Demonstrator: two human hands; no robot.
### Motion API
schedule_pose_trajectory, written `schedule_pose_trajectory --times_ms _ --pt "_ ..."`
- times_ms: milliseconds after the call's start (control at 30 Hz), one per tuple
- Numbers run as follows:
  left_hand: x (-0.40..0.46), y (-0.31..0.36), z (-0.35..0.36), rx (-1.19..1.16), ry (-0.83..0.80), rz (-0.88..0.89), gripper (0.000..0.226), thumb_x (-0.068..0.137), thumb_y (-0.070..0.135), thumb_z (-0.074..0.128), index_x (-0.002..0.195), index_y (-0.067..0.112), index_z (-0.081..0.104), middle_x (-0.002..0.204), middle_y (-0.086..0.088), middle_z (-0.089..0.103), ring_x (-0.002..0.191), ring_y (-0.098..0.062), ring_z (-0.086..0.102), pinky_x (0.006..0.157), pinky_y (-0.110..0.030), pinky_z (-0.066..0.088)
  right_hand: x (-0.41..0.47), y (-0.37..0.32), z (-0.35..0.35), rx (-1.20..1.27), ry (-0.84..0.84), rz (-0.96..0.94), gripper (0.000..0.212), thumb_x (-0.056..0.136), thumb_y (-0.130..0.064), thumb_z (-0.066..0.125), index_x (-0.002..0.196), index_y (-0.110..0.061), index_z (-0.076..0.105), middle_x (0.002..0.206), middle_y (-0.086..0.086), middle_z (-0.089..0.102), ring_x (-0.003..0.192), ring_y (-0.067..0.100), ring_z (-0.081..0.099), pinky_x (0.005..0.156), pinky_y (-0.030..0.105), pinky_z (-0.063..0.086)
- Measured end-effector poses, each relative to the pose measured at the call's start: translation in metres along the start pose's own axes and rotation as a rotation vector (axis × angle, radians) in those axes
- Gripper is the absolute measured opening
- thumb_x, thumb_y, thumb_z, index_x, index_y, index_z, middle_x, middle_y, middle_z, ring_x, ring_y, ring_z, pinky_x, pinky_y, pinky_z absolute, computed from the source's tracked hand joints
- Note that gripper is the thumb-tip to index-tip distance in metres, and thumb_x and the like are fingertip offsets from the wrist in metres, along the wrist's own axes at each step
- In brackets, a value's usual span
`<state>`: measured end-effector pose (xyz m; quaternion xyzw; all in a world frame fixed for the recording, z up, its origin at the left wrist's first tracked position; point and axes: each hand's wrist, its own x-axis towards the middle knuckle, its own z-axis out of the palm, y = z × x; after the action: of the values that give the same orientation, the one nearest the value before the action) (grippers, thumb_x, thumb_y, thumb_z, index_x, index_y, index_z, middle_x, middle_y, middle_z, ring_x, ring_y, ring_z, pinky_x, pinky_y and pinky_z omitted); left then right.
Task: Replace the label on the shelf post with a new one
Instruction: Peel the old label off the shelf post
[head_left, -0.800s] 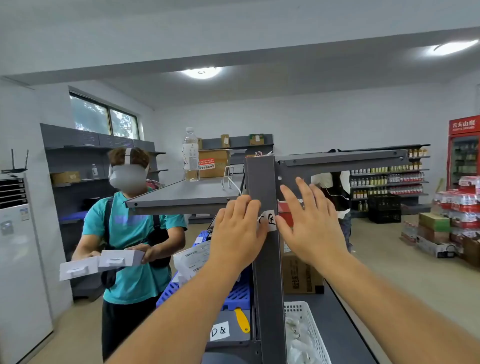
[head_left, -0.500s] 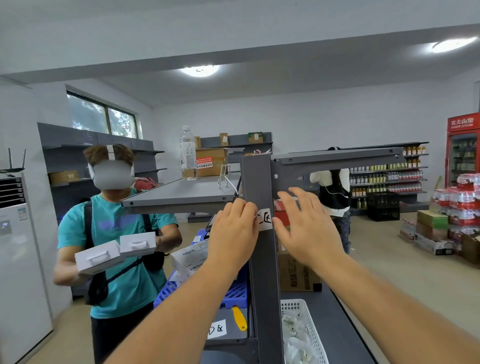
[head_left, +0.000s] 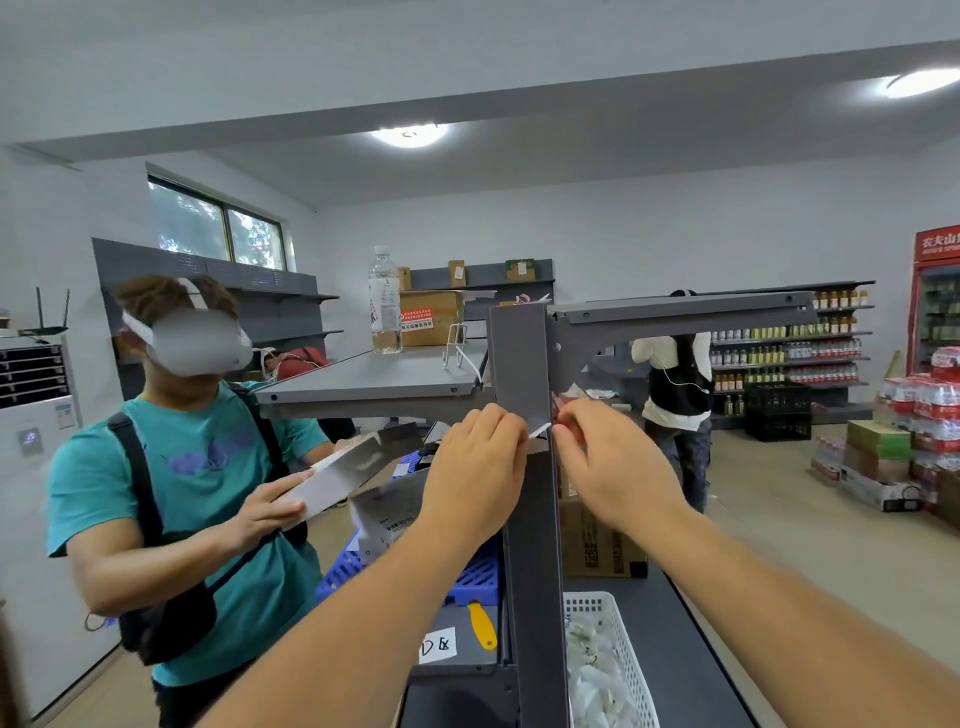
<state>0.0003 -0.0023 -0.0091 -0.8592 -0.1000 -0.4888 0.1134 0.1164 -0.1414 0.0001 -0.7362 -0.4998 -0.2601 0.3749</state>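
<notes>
grey shelf, water bottle upright

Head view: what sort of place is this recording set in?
Most likely a small shop or stockroom: grey shelving, stocked bottle racks along the back wall, a red drinks fridge and stacked bottled-water packs.

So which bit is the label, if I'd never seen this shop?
Find the upright grey shelf post in the middle, where the two shelves meet. Partway down it, both hands pinch a small white paper label, left hand and right hand. Unlike the flat "D" label lower down, it is lifting off the post.
</notes>
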Motion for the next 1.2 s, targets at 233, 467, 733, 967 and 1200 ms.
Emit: schedule_pose_trajectory --times_ms 233,467,733,967,1200 --pt "-0.014 0.002 0.000 -0.024 0.026 0.055 0.014 0.099 0.021 0.053 0.098 0.014 0.064 0.095 -0.004 0.062 0.082 -0.023 0.055 0.071 -0.038 0.051 -0.004 0.001 0.009 0.591 -0.104 0.392 0.021 0.105 -0.026 0.052 0.093 -0.018 0.068 0.080 0.003 0.072 0.068 0.016 0.064 0.060 0.035 0.056" --pt "-0.017 0.017 0.000 -0.122 0.083 0.084 0.012 0.100 0.018 0.055 0.099 0.011 0.065 0.098 -0.006 0.062 0.081 -0.026 0.055 0.070 -0.040 0.050 -0.005 -0.001 0.008 0.849 -0.154 0.484 0.025 0.105 -0.029 0.057 0.104 -0.016 0.079 0.101 0.006 0.078 0.086 0.024 0.075 0.059 0.028 0.057" --pt "-0.015 0.029 -0.008 -0.321 0.044 -0.060 0.010 0.099 0.016 0.063 0.107 0.016 0.068 0.111 0.001 0.057 0.093 -0.016 0.057 0.075 -0.032 0.055 -0.005 0.003 0.007 1.097 -0.154 0.518 0.016 0.100 -0.022 0.067 0.104 -0.015 0.082 0.110 0.015 0.078 0.094 0.021 0.068 0.072 0.034 0.054" --pt "-0.009 0.046 -0.016 -0.655 0.018 -0.365 0.011 0.097 0.019 0.069 0.106 0.024 0.069 0.102 0.013 0.070 0.097 0.000 0.066 0.087 -0.023 0.057 -0.005 0.008 0.006 1.165 -0.139 0.519 0.014 0.097 -0.016 0.072 0.104 -0.009 0.082 0.091 0.004 0.075 0.082 0.015 0.061 0.066 0.027 0.049" --pt "-0.006 0.050 -0.017 -0.645 0.034 -0.376 0.014 0.095 0.016 0.071 0.106 0.024 0.075 0.096 0.013 0.072 0.091 -0.004 0.066 0.082 -0.022 0.056 -0.006 0.010 0.001 1.123 -0.111 0.510 0.005 0.094 -0.014 0.075 0.091 -0.016 0.077 0.090 0.005 0.074 0.079 0.016 0.063 0.066 0.028 0.050"
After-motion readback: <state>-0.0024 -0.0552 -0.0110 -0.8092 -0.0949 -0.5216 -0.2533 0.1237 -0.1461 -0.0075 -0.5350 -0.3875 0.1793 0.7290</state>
